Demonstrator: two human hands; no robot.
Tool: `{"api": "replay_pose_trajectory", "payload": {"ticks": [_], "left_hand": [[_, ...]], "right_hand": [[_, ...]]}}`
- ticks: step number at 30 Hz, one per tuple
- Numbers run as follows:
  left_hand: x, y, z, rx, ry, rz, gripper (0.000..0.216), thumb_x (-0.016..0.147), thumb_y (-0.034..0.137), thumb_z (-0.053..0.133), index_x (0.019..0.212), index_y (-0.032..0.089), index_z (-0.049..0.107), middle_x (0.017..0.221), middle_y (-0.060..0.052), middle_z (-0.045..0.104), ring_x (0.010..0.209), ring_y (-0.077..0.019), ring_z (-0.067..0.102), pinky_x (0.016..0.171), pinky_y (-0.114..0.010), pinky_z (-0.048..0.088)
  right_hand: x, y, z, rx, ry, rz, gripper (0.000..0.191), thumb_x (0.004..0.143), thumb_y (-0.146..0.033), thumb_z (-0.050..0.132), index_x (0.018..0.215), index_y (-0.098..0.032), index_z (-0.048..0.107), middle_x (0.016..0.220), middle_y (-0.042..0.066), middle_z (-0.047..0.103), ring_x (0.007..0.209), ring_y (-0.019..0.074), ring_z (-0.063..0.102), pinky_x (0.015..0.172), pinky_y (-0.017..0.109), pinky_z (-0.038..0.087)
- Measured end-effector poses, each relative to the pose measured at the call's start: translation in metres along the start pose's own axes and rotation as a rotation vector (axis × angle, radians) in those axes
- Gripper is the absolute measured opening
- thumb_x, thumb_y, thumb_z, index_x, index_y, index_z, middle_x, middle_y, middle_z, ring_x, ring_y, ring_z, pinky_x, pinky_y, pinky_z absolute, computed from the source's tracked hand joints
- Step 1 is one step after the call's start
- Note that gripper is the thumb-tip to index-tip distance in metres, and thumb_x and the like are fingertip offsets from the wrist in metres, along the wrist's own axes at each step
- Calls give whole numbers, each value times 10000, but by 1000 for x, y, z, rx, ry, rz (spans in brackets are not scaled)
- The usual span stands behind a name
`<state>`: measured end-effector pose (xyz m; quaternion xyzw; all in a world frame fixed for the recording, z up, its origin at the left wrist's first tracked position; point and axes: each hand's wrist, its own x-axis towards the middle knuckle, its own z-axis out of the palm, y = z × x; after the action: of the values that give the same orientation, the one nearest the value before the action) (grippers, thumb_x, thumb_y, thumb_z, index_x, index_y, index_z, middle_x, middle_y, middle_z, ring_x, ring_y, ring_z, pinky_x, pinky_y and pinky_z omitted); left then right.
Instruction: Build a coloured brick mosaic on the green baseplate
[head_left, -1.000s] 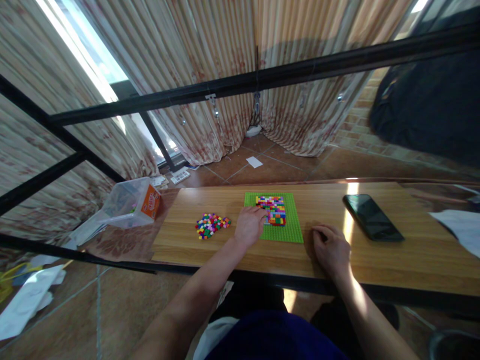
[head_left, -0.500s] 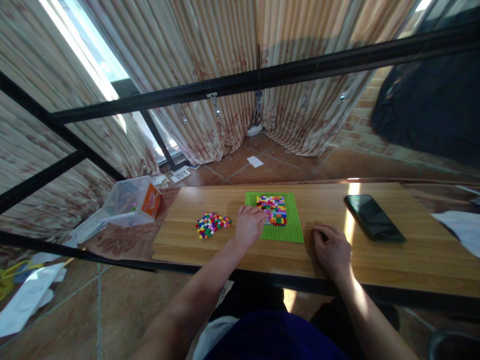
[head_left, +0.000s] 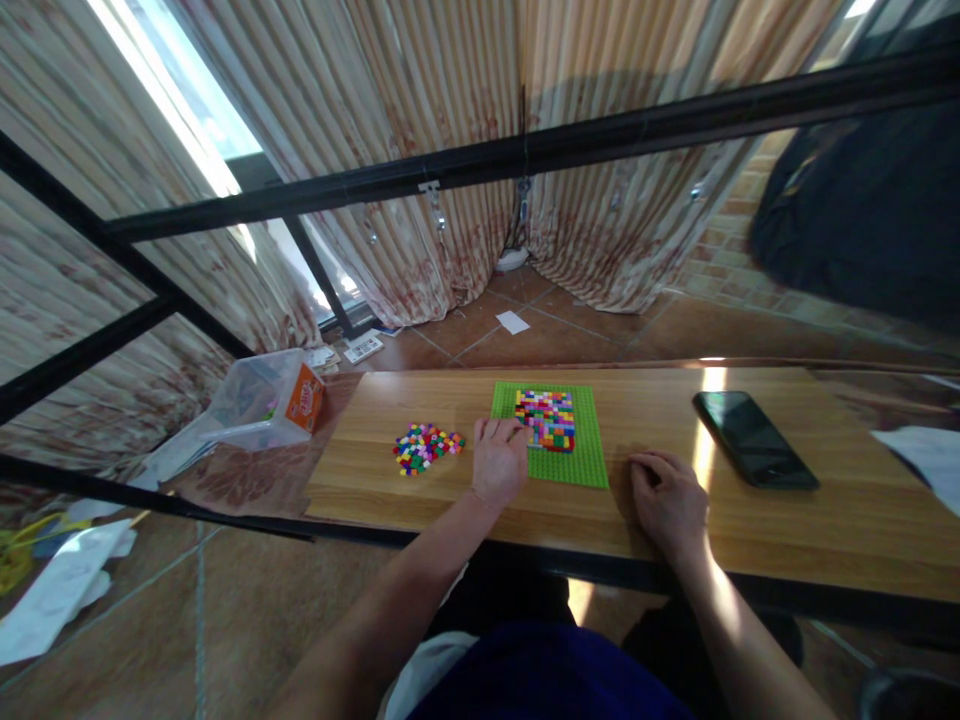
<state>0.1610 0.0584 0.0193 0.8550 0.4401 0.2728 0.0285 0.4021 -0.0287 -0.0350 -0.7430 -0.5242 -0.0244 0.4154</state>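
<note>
A green studded baseplate (head_left: pixel 581 462) lies flat on the wooden table (head_left: pixel 750 520), with a block of small coloured bricks (head_left: pixel 546 417) pressed onto its far half. My left hand (head_left: pixel 498 460) rests on the plate's left edge, its fingertips touching the coloured block; the fingers are bunched together, and whether they hold a brick I cannot make out. My right hand (head_left: pixel 667 498) lies on the table just right of the plate, fingers curled under, nothing visible in it. A loose heap of small coloured bricks (head_left: pixel 424 445) sits left of my left hand.
A black phone (head_left: pixel 754 452) lies on the table to the right, with white paper (head_left: pixel 926 452) at the far right edge. A clear plastic box with an orange label (head_left: pixel 262 403) stands off the table's left end. Black metal bars (head_left: pixel 525 155) cross in front of the curtains.
My left hand has drawn back slightly toward the plate's left edge. The right hand has stayed in place.
</note>
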Motion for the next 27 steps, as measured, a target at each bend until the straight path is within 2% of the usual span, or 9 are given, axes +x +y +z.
{"api": "replay_pose_trajectory", "payload": {"ticks": [5,10,17,22,27], "left_hand": [[-12,6,4,71,-8,-13,335,956,164,469,1216,225,673,1170,-108,662,1096,-271,554,982,-457,379],[-15,5,9,107,-19,-21,357,961,161,443,1236,242,655,1195,-113,647,1120,-278,544,1014,-488,360],[-16,5,9,103,-56,-20,404,901,118,497,1266,227,632,1223,-123,632,1139,-288,543,1048,-520,349],[-26,0,-5,17,-20,-91,482,896,121,487,1356,243,566,1294,-118,594,1183,-286,526,1045,-502,376],[-43,-31,-25,15,65,-262,431,901,134,500,1319,197,585,1264,-135,603,1159,-297,526,1020,-487,413]], "right_hand": [[0,-1,-1,-2,4,11,279,866,-355,512,840,-205,745,967,101,723,925,245,651,853,401,524],[-1,1,0,6,7,-3,274,867,-345,517,846,-195,745,972,105,724,925,242,656,860,398,528],[-1,7,3,-14,-4,-14,282,863,-349,509,853,-192,742,980,106,719,929,246,652,862,403,528],[0,9,4,-21,8,-34,283,861,-352,504,849,-197,740,968,99,721,915,247,653,856,408,527],[0,9,4,-23,12,-36,279,857,-356,507,832,-200,737,956,99,723,909,252,653,846,409,526]]}}
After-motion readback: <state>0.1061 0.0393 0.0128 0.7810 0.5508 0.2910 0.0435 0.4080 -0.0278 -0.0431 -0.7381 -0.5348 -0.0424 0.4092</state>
